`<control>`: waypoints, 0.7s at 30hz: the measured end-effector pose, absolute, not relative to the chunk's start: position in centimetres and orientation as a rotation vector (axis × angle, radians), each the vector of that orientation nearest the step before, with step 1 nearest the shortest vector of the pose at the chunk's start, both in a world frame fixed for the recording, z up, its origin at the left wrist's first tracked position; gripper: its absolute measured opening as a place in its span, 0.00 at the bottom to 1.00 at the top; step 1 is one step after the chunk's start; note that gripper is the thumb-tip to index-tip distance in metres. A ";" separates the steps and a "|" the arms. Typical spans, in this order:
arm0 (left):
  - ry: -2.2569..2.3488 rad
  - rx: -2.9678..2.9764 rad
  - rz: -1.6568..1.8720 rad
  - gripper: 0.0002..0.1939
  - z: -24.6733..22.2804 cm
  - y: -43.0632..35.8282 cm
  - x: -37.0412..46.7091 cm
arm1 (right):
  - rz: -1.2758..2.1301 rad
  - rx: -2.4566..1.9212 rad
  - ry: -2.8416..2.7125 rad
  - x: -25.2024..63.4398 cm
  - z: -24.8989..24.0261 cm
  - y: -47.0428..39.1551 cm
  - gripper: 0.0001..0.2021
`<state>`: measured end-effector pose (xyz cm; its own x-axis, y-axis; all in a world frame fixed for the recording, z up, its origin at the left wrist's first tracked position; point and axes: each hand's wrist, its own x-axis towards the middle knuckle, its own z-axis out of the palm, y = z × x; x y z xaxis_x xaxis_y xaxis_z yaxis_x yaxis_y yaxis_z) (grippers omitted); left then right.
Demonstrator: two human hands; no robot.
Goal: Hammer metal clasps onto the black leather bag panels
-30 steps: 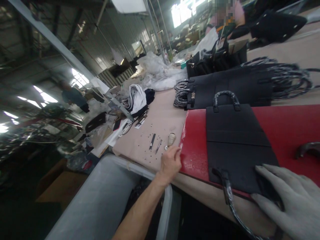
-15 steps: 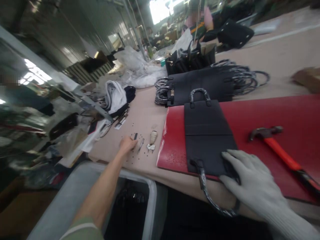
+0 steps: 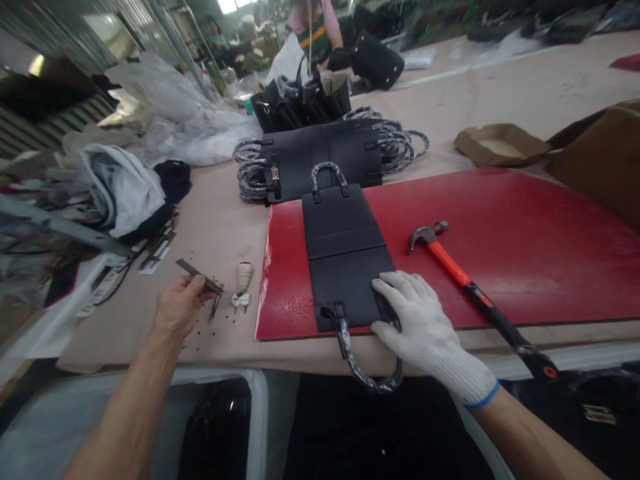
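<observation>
My bare left hand (image 3: 179, 303) pinches a flat dark metal strip (image 3: 197, 275), raised just over the table's left part. Under the strip's right end lies a thin silver metal tool (image 3: 214, 309); beside it is a two-pronged tool with a wrapped handle (image 3: 243, 279). My right hand (image 3: 420, 320), in a white knit glove, rests on the lower right of a black bag panel (image 3: 345, 247), its fingers stretched out and partly hiding one end of the near handle. Each end of the panel carries a plastic-wrapped handle (image 3: 373, 383).
The panel lies on a red board (image 3: 510, 233), with an orange-handled claw hammer (image 3: 450, 261) to its right. Behind are stacked black panels (image 3: 325, 157) and black bags (image 3: 300, 103). A cardboard tray (image 3: 500, 145) stands at right. Below the table edge is a grey bin (image 3: 257, 407). A person works beyond.
My left hand has lifted the metal strip off the table. The view has turned right, bringing the cardboard tray fully into sight. My right hand stays on the panel.
</observation>
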<state>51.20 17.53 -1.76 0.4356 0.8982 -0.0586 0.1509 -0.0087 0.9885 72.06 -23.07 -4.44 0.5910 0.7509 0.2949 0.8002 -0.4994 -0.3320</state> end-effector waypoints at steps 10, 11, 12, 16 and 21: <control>0.489 1.080 0.618 0.26 -3.7 1.6 58.0 | -0.113 -2.393 -1.222 71.9 -4.2 -23.0 0.31; 0.464 1.117 0.610 0.24 -4.0 0.5 58.4 | -0.109 -2.393 -1.219 71.9 -4.1 -23.0 0.31; 0.443 1.170 0.609 0.22 -4.3 -0.5 58.7 | -0.108 -2.392 -1.216 71.9 -4.1 -23.0 0.31; 0.359 1.498 0.613 0.14 -4.6 -3.1 59.5 | -0.105 -2.395 -1.213 71.9 -4.1 -23.0 0.31; 0.268 1.777 0.677 0.06 -5.2 -4.0 59.7 | -0.098 -2.394 -1.219 71.9 -4.4 -23.2 0.31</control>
